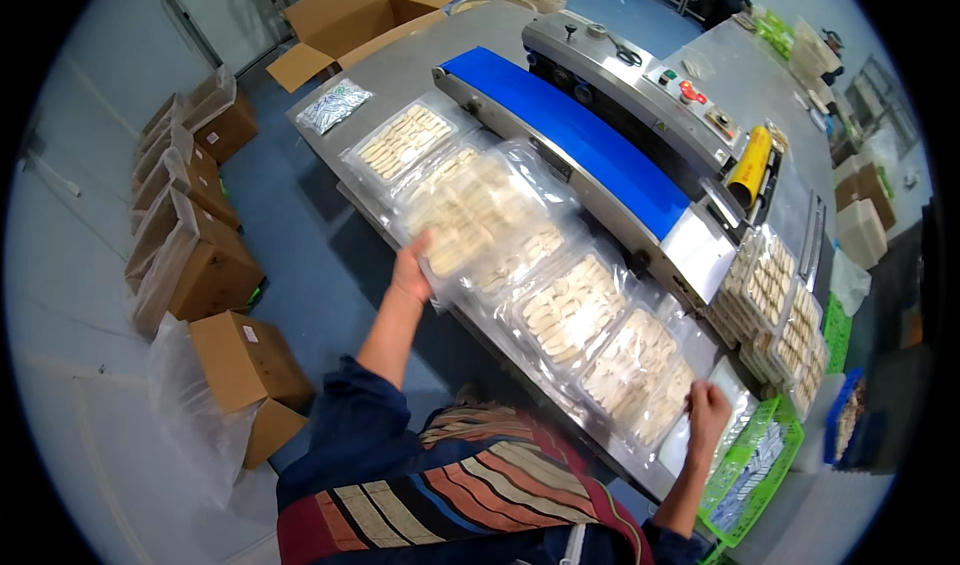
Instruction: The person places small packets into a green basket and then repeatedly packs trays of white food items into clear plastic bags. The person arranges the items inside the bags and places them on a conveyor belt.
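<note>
My left hand (pixel 412 271) grips the near edge of a clear plastic-bagged tray (pixel 457 227), filled with rows of pale, finger-shaped food pieces. The tray is motion-blurred and overlaps other bagged trays on the steel table. Beyond it lies another bagged tray (pixel 405 143). To the right, a bagged tray (pixel 576 306) rests flat under shiny film. At the right end of that row, my right hand (pixel 709 411) is curled beside the edge of a bagged tray (pixel 637 370). Whether its fingers pinch the film cannot be made out.
A band sealer (pixel 630 85) with a blue conveyor belt (pixel 562 137) runs behind the trays. Stacked trays (pixel 772 287) and a green basket of small packets (pixel 757 460) stand right. A packet bag (pixel 334 106) lies far left; cardboard boxes (pixel 217 257) line the floor.
</note>
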The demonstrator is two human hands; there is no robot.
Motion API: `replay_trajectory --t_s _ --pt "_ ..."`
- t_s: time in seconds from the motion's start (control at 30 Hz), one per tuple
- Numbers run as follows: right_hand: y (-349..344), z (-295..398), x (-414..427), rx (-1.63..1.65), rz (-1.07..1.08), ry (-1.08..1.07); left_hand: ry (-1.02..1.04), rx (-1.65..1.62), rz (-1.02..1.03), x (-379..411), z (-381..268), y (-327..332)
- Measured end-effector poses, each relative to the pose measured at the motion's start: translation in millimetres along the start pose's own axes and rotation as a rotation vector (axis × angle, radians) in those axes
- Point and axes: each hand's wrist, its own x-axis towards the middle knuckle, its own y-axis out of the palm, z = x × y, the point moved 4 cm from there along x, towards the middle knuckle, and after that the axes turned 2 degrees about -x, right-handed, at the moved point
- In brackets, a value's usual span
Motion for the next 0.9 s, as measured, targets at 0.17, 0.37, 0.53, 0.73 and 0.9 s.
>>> replay_trajectory --t_s 0.17,0.37,0.53,0.73,0.9 --pt "-9 -64 -56 0.084 -0.138 0.247 0.173 0.190 -0.181 90 -74 -37" --pt "-54 -145 -109 -0.095 -0.322 0.263 0.348 1.529 -0.891 105 -87 -45" --pt "-90 -163 -71 -0.556 -0.438 0.146 0.480 1.924 -1.032 49 -86 -14" --pt "-107 -249 -55 -0.536 -0.366 0.091 0.881 1.803 -0.318 18 -2 57" --pt "-133 -266 -41 -0.074 -0.164 0.480 0.444 1.504 0.311 -18 156 110"
